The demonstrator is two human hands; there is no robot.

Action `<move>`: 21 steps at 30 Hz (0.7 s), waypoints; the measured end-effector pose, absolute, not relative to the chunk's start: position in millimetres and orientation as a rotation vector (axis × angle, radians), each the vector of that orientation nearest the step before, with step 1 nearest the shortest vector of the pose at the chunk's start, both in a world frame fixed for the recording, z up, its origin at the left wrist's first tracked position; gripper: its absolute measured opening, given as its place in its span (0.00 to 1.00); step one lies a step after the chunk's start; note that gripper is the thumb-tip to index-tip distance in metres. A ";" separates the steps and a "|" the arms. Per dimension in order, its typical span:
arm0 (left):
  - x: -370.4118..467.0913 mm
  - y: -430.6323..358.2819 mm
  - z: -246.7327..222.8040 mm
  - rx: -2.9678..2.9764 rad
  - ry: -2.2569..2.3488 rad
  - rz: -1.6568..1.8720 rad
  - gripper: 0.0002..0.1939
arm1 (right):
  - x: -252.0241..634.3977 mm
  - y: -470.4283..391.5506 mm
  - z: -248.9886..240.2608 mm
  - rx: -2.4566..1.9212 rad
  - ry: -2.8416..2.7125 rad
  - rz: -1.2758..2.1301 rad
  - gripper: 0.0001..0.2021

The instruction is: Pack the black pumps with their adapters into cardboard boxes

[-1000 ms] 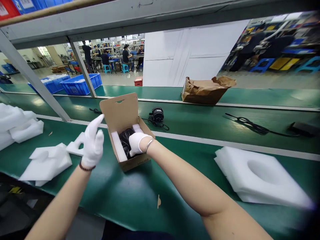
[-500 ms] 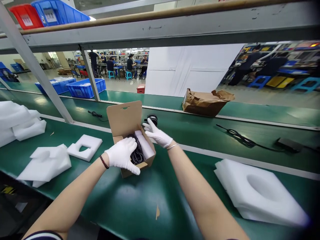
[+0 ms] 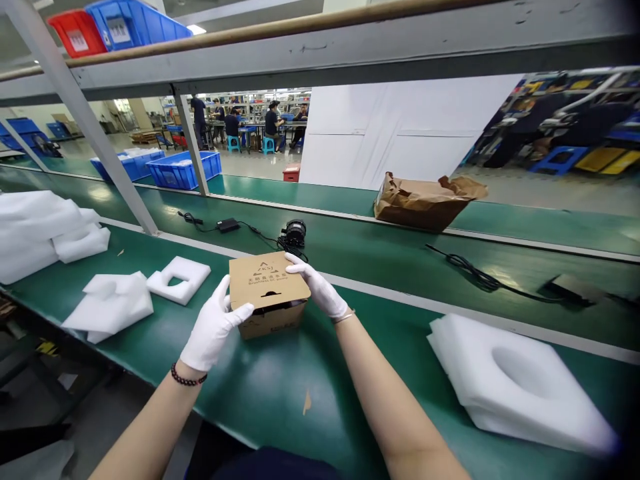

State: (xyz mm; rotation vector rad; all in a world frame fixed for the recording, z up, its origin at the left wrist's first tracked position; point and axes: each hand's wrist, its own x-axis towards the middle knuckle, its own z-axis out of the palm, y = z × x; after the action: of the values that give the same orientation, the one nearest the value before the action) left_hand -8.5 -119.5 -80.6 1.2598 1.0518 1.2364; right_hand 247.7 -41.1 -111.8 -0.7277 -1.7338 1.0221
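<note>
A small brown cardboard box (image 3: 270, 283) with black print stands on the green bench, its lid folded down over the top. A dark gap shows between the lid's front edge and the front wall, and the contents are hidden. My left hand (image 3: 213, 327), in a white glove, grips the box's left side, its thumb at the front corner. On the right side, my right hand (image 3: 323, 290), also gloved, holds the lid's edge with its fingers over the top. Just behind the box sits a black pump (image 3: 293, 233) with a cable.
White foam pieces (image 3: 113, 303) lie at left, near a square foam piece with a hole (image 3: 180, 280). A foam stack (image 3: 515, 380) is at right. Behind are a black cable (image 3: 470, 270), crumpled brown paper (image 3: 425, 203) and a blue crate (image 3: 180, 172). An overhead beam crosses above.
The box's lid has swung from upright down over the cables and foam inside. My left hand has moved from inside the box to its left side; my right hand now touches the lid.
</note>
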 end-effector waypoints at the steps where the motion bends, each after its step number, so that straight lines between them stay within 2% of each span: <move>1: -6.6 -117.6 -84.4 1.273 1.086 1.271 0.47 | 248.1 -47.1 -112.8 -0.733 -1.795 0.958 0.36; 3: -2.6 -113.0 -98.5 1.365 1.179 1.382 0.42 | 246.1 -55.0 -116.9 -0.788 -1.831 0.828 0.37; 6: 0.3 -112.0 -127.9 1.613 1.414 1.584 0.27 | 240.4 -59.0 -128.5 -0.831 -1.790 0.687 0.28; 9: -2.4 -114.8 -149.0 1.859 1.545 1.735 0.19 | 236.2 -61.0 -141.6 -0.802 -1.766 0.594 0.25; 13: -13.8 -108.7 -153.4 2.193 1.181 1.721 0.19 | 233.7 -66.6 -156.0 -0.758 -1.680 0.510 0.21; 16: -23.0 -103.0 -150.8 2.344 1.058 1.695 0.20 | 233.6 -69.2 -165.2 -0.740 -1.663 0.484 0.22; 21: -17.5 -112.1 -149.8 2.185 1.072 1.684 0.19 | 232.1 -70.0 -174.5 -0.746 -1.687 0.477 0.25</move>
State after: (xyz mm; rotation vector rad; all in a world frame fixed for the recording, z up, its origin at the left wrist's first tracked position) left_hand -17.5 -112.1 -149.8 2.1848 1.0723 1.6835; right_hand 232.1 -70.0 -174.5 -0.7464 -1.6868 0.4768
